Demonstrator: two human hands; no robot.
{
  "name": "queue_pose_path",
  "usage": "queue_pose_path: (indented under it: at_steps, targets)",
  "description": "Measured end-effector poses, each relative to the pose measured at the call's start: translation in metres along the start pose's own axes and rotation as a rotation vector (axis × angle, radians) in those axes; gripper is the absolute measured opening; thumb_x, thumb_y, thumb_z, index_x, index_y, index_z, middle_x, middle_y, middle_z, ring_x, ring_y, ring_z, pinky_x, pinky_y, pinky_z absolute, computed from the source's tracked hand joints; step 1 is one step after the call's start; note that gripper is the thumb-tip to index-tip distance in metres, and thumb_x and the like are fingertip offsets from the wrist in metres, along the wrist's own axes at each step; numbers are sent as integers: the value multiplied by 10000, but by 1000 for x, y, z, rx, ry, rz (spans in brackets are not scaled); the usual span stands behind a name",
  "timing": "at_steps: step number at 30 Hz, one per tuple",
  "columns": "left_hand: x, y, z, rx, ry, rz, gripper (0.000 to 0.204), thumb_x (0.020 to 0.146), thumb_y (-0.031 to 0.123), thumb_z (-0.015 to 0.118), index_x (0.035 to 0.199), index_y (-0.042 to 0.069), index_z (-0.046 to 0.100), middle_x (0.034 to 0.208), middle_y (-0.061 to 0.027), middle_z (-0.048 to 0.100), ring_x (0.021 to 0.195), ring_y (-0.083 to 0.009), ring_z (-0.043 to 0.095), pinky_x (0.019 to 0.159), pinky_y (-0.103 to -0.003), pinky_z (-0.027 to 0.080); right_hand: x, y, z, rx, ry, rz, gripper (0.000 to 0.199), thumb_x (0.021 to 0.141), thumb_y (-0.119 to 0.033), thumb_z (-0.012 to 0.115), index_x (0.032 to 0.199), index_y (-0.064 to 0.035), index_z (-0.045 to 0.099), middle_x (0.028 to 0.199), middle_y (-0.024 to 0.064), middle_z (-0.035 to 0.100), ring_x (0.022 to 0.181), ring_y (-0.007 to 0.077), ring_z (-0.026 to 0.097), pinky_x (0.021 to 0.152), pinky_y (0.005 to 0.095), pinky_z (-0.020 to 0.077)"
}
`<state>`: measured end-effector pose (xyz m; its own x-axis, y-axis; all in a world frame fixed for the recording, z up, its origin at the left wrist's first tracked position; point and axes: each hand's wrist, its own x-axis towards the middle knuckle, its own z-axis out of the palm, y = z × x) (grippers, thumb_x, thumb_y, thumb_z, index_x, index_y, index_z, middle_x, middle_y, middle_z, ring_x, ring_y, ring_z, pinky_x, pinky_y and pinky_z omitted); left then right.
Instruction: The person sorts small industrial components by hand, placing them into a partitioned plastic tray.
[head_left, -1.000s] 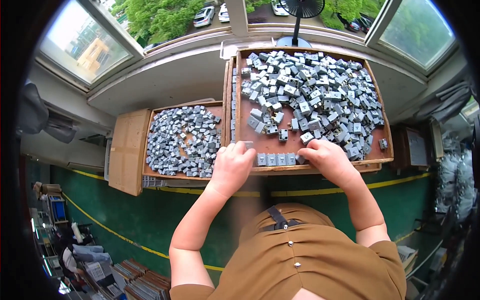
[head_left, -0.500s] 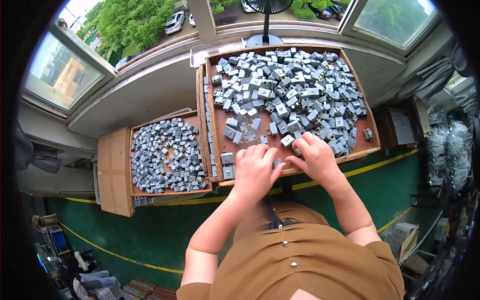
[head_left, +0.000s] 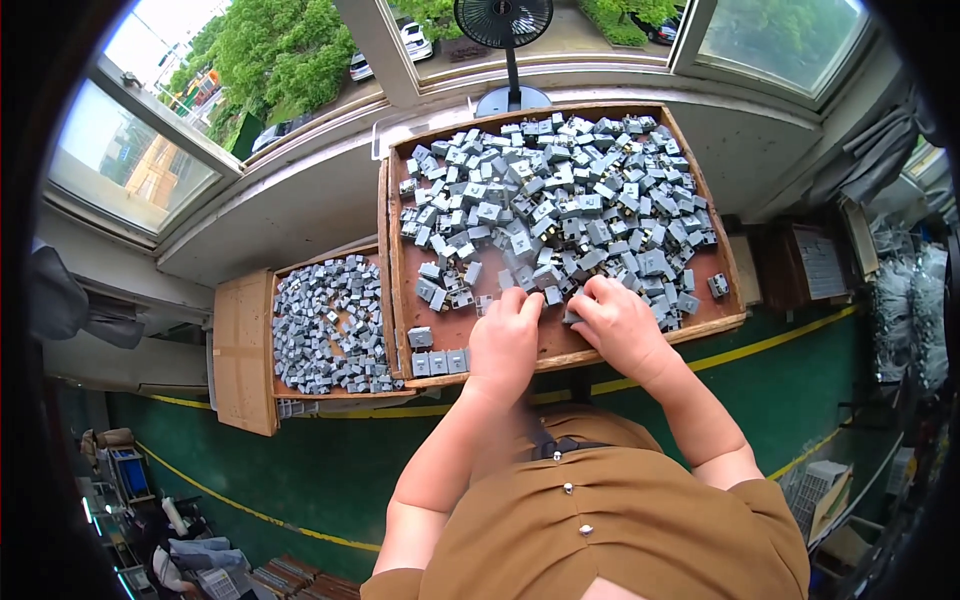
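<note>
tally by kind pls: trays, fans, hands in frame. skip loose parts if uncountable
Wooden trays: 2, the large tray and the small tray
Fan: 1
Hands: 2, the left hand and the right hand
Total: 5
Grey parts fill both trays, too many to count.

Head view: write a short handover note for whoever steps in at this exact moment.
Left hand: fingers down on the large wooden tray, touching grey blocks at the pile's near edge; grasp unclear.
Right hand: fingers curled among the same loose grey blocks.
Done: a short row of blocks lined up along the tray's near edge; smaller tray on the left is packed with blocks.
Left: most of the big pile is unsorted.
</note>
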<state>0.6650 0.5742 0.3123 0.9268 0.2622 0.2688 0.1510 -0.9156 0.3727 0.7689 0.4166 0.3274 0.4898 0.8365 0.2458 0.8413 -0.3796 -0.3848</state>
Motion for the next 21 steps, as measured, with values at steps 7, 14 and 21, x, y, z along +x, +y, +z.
queue_pose_path:
  at_steps: [7,14,21]
  targets:
    - [-8,2,-18,-317,27,1,168,801,42,637,969,45,645,1013,-101,627,901,-308,618,778,-380,520,-2,3,-12,227,-83,-107,229,797,-118,702,983,-69,577,892,94,606,839,293,616,721,390,512]
    - [-22,-14,-7,-84,-136,-5,193,815,168,670,975,69,625,947,-92,591,875,-290,592,754,-407,499,0,-3,10,130,-125,-133,131,837,-117,646,938,-73,575,820,91,634,761,287,637,641,389,513]
    - [-12,10,-8,-260,33,75,131,792,161,683,866,72,620,860,-75,587,828,-278,587,729,-406,505,3,7,-11,-39,58,6,202,783,-185,718,915,-92,595,843,75,606,772,278,624,642,378,513]
